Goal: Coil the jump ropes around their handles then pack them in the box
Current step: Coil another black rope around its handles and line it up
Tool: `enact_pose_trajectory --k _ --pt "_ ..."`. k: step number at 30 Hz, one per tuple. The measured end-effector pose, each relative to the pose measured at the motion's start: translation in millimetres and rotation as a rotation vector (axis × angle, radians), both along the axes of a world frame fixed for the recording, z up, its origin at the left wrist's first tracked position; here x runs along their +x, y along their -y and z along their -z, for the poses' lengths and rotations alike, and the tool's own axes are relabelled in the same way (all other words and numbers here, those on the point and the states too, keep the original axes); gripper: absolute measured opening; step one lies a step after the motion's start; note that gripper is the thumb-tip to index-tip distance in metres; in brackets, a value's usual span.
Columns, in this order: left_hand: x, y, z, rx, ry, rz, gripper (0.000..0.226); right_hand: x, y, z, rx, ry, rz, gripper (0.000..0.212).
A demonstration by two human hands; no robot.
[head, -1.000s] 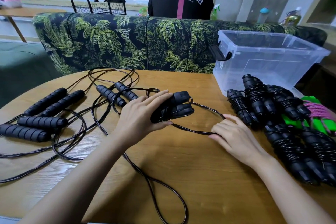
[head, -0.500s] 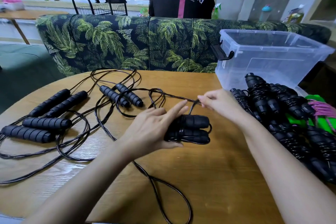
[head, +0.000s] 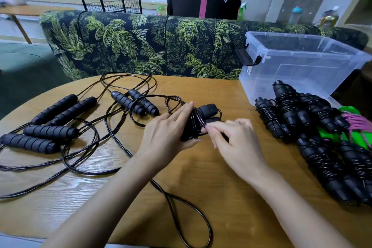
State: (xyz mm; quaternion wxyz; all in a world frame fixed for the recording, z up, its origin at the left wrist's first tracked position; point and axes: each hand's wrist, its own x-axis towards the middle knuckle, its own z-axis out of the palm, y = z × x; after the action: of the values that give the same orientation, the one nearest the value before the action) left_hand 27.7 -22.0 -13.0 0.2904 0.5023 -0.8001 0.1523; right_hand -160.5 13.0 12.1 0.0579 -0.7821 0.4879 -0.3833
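Observation:
My left hand [head: 169, 133] holds a pair of black jump-rope handles [head: 203, 115] together at the table's middle, thumb underneath and fingers laid over the top. A few turns of black cord wrap the handles. My right hand [head: 233, 141] pinches that cord right beside the handles. The loose rest of the cord [head: 181, 207] trails toward the table's near edge in a long loop. The clear plastic box [head: 302, 66] stands at the back right.
Several uncoiled black ropes with foam handles [head: 50, 131] lie tangled on the wooden table [head: 211, 197] at the left. A pile of coiled black ropes [head: 312, 123] and a green-and-pink one [head: 356, 123] sits at the right. A palm-print sofa and a seated person are behind.
My right hand has come down from beyond the handles to their near side, carrying the cord around them. The handles have moved slightly away from me in my left hand.

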Motion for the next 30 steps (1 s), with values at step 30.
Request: enact_pose_trajectory --k 30 --pt "4 1 -26 0.233 -0.645 0.021 0.076 -45 15 63 -0.409 -0.387 0.02 0.033"
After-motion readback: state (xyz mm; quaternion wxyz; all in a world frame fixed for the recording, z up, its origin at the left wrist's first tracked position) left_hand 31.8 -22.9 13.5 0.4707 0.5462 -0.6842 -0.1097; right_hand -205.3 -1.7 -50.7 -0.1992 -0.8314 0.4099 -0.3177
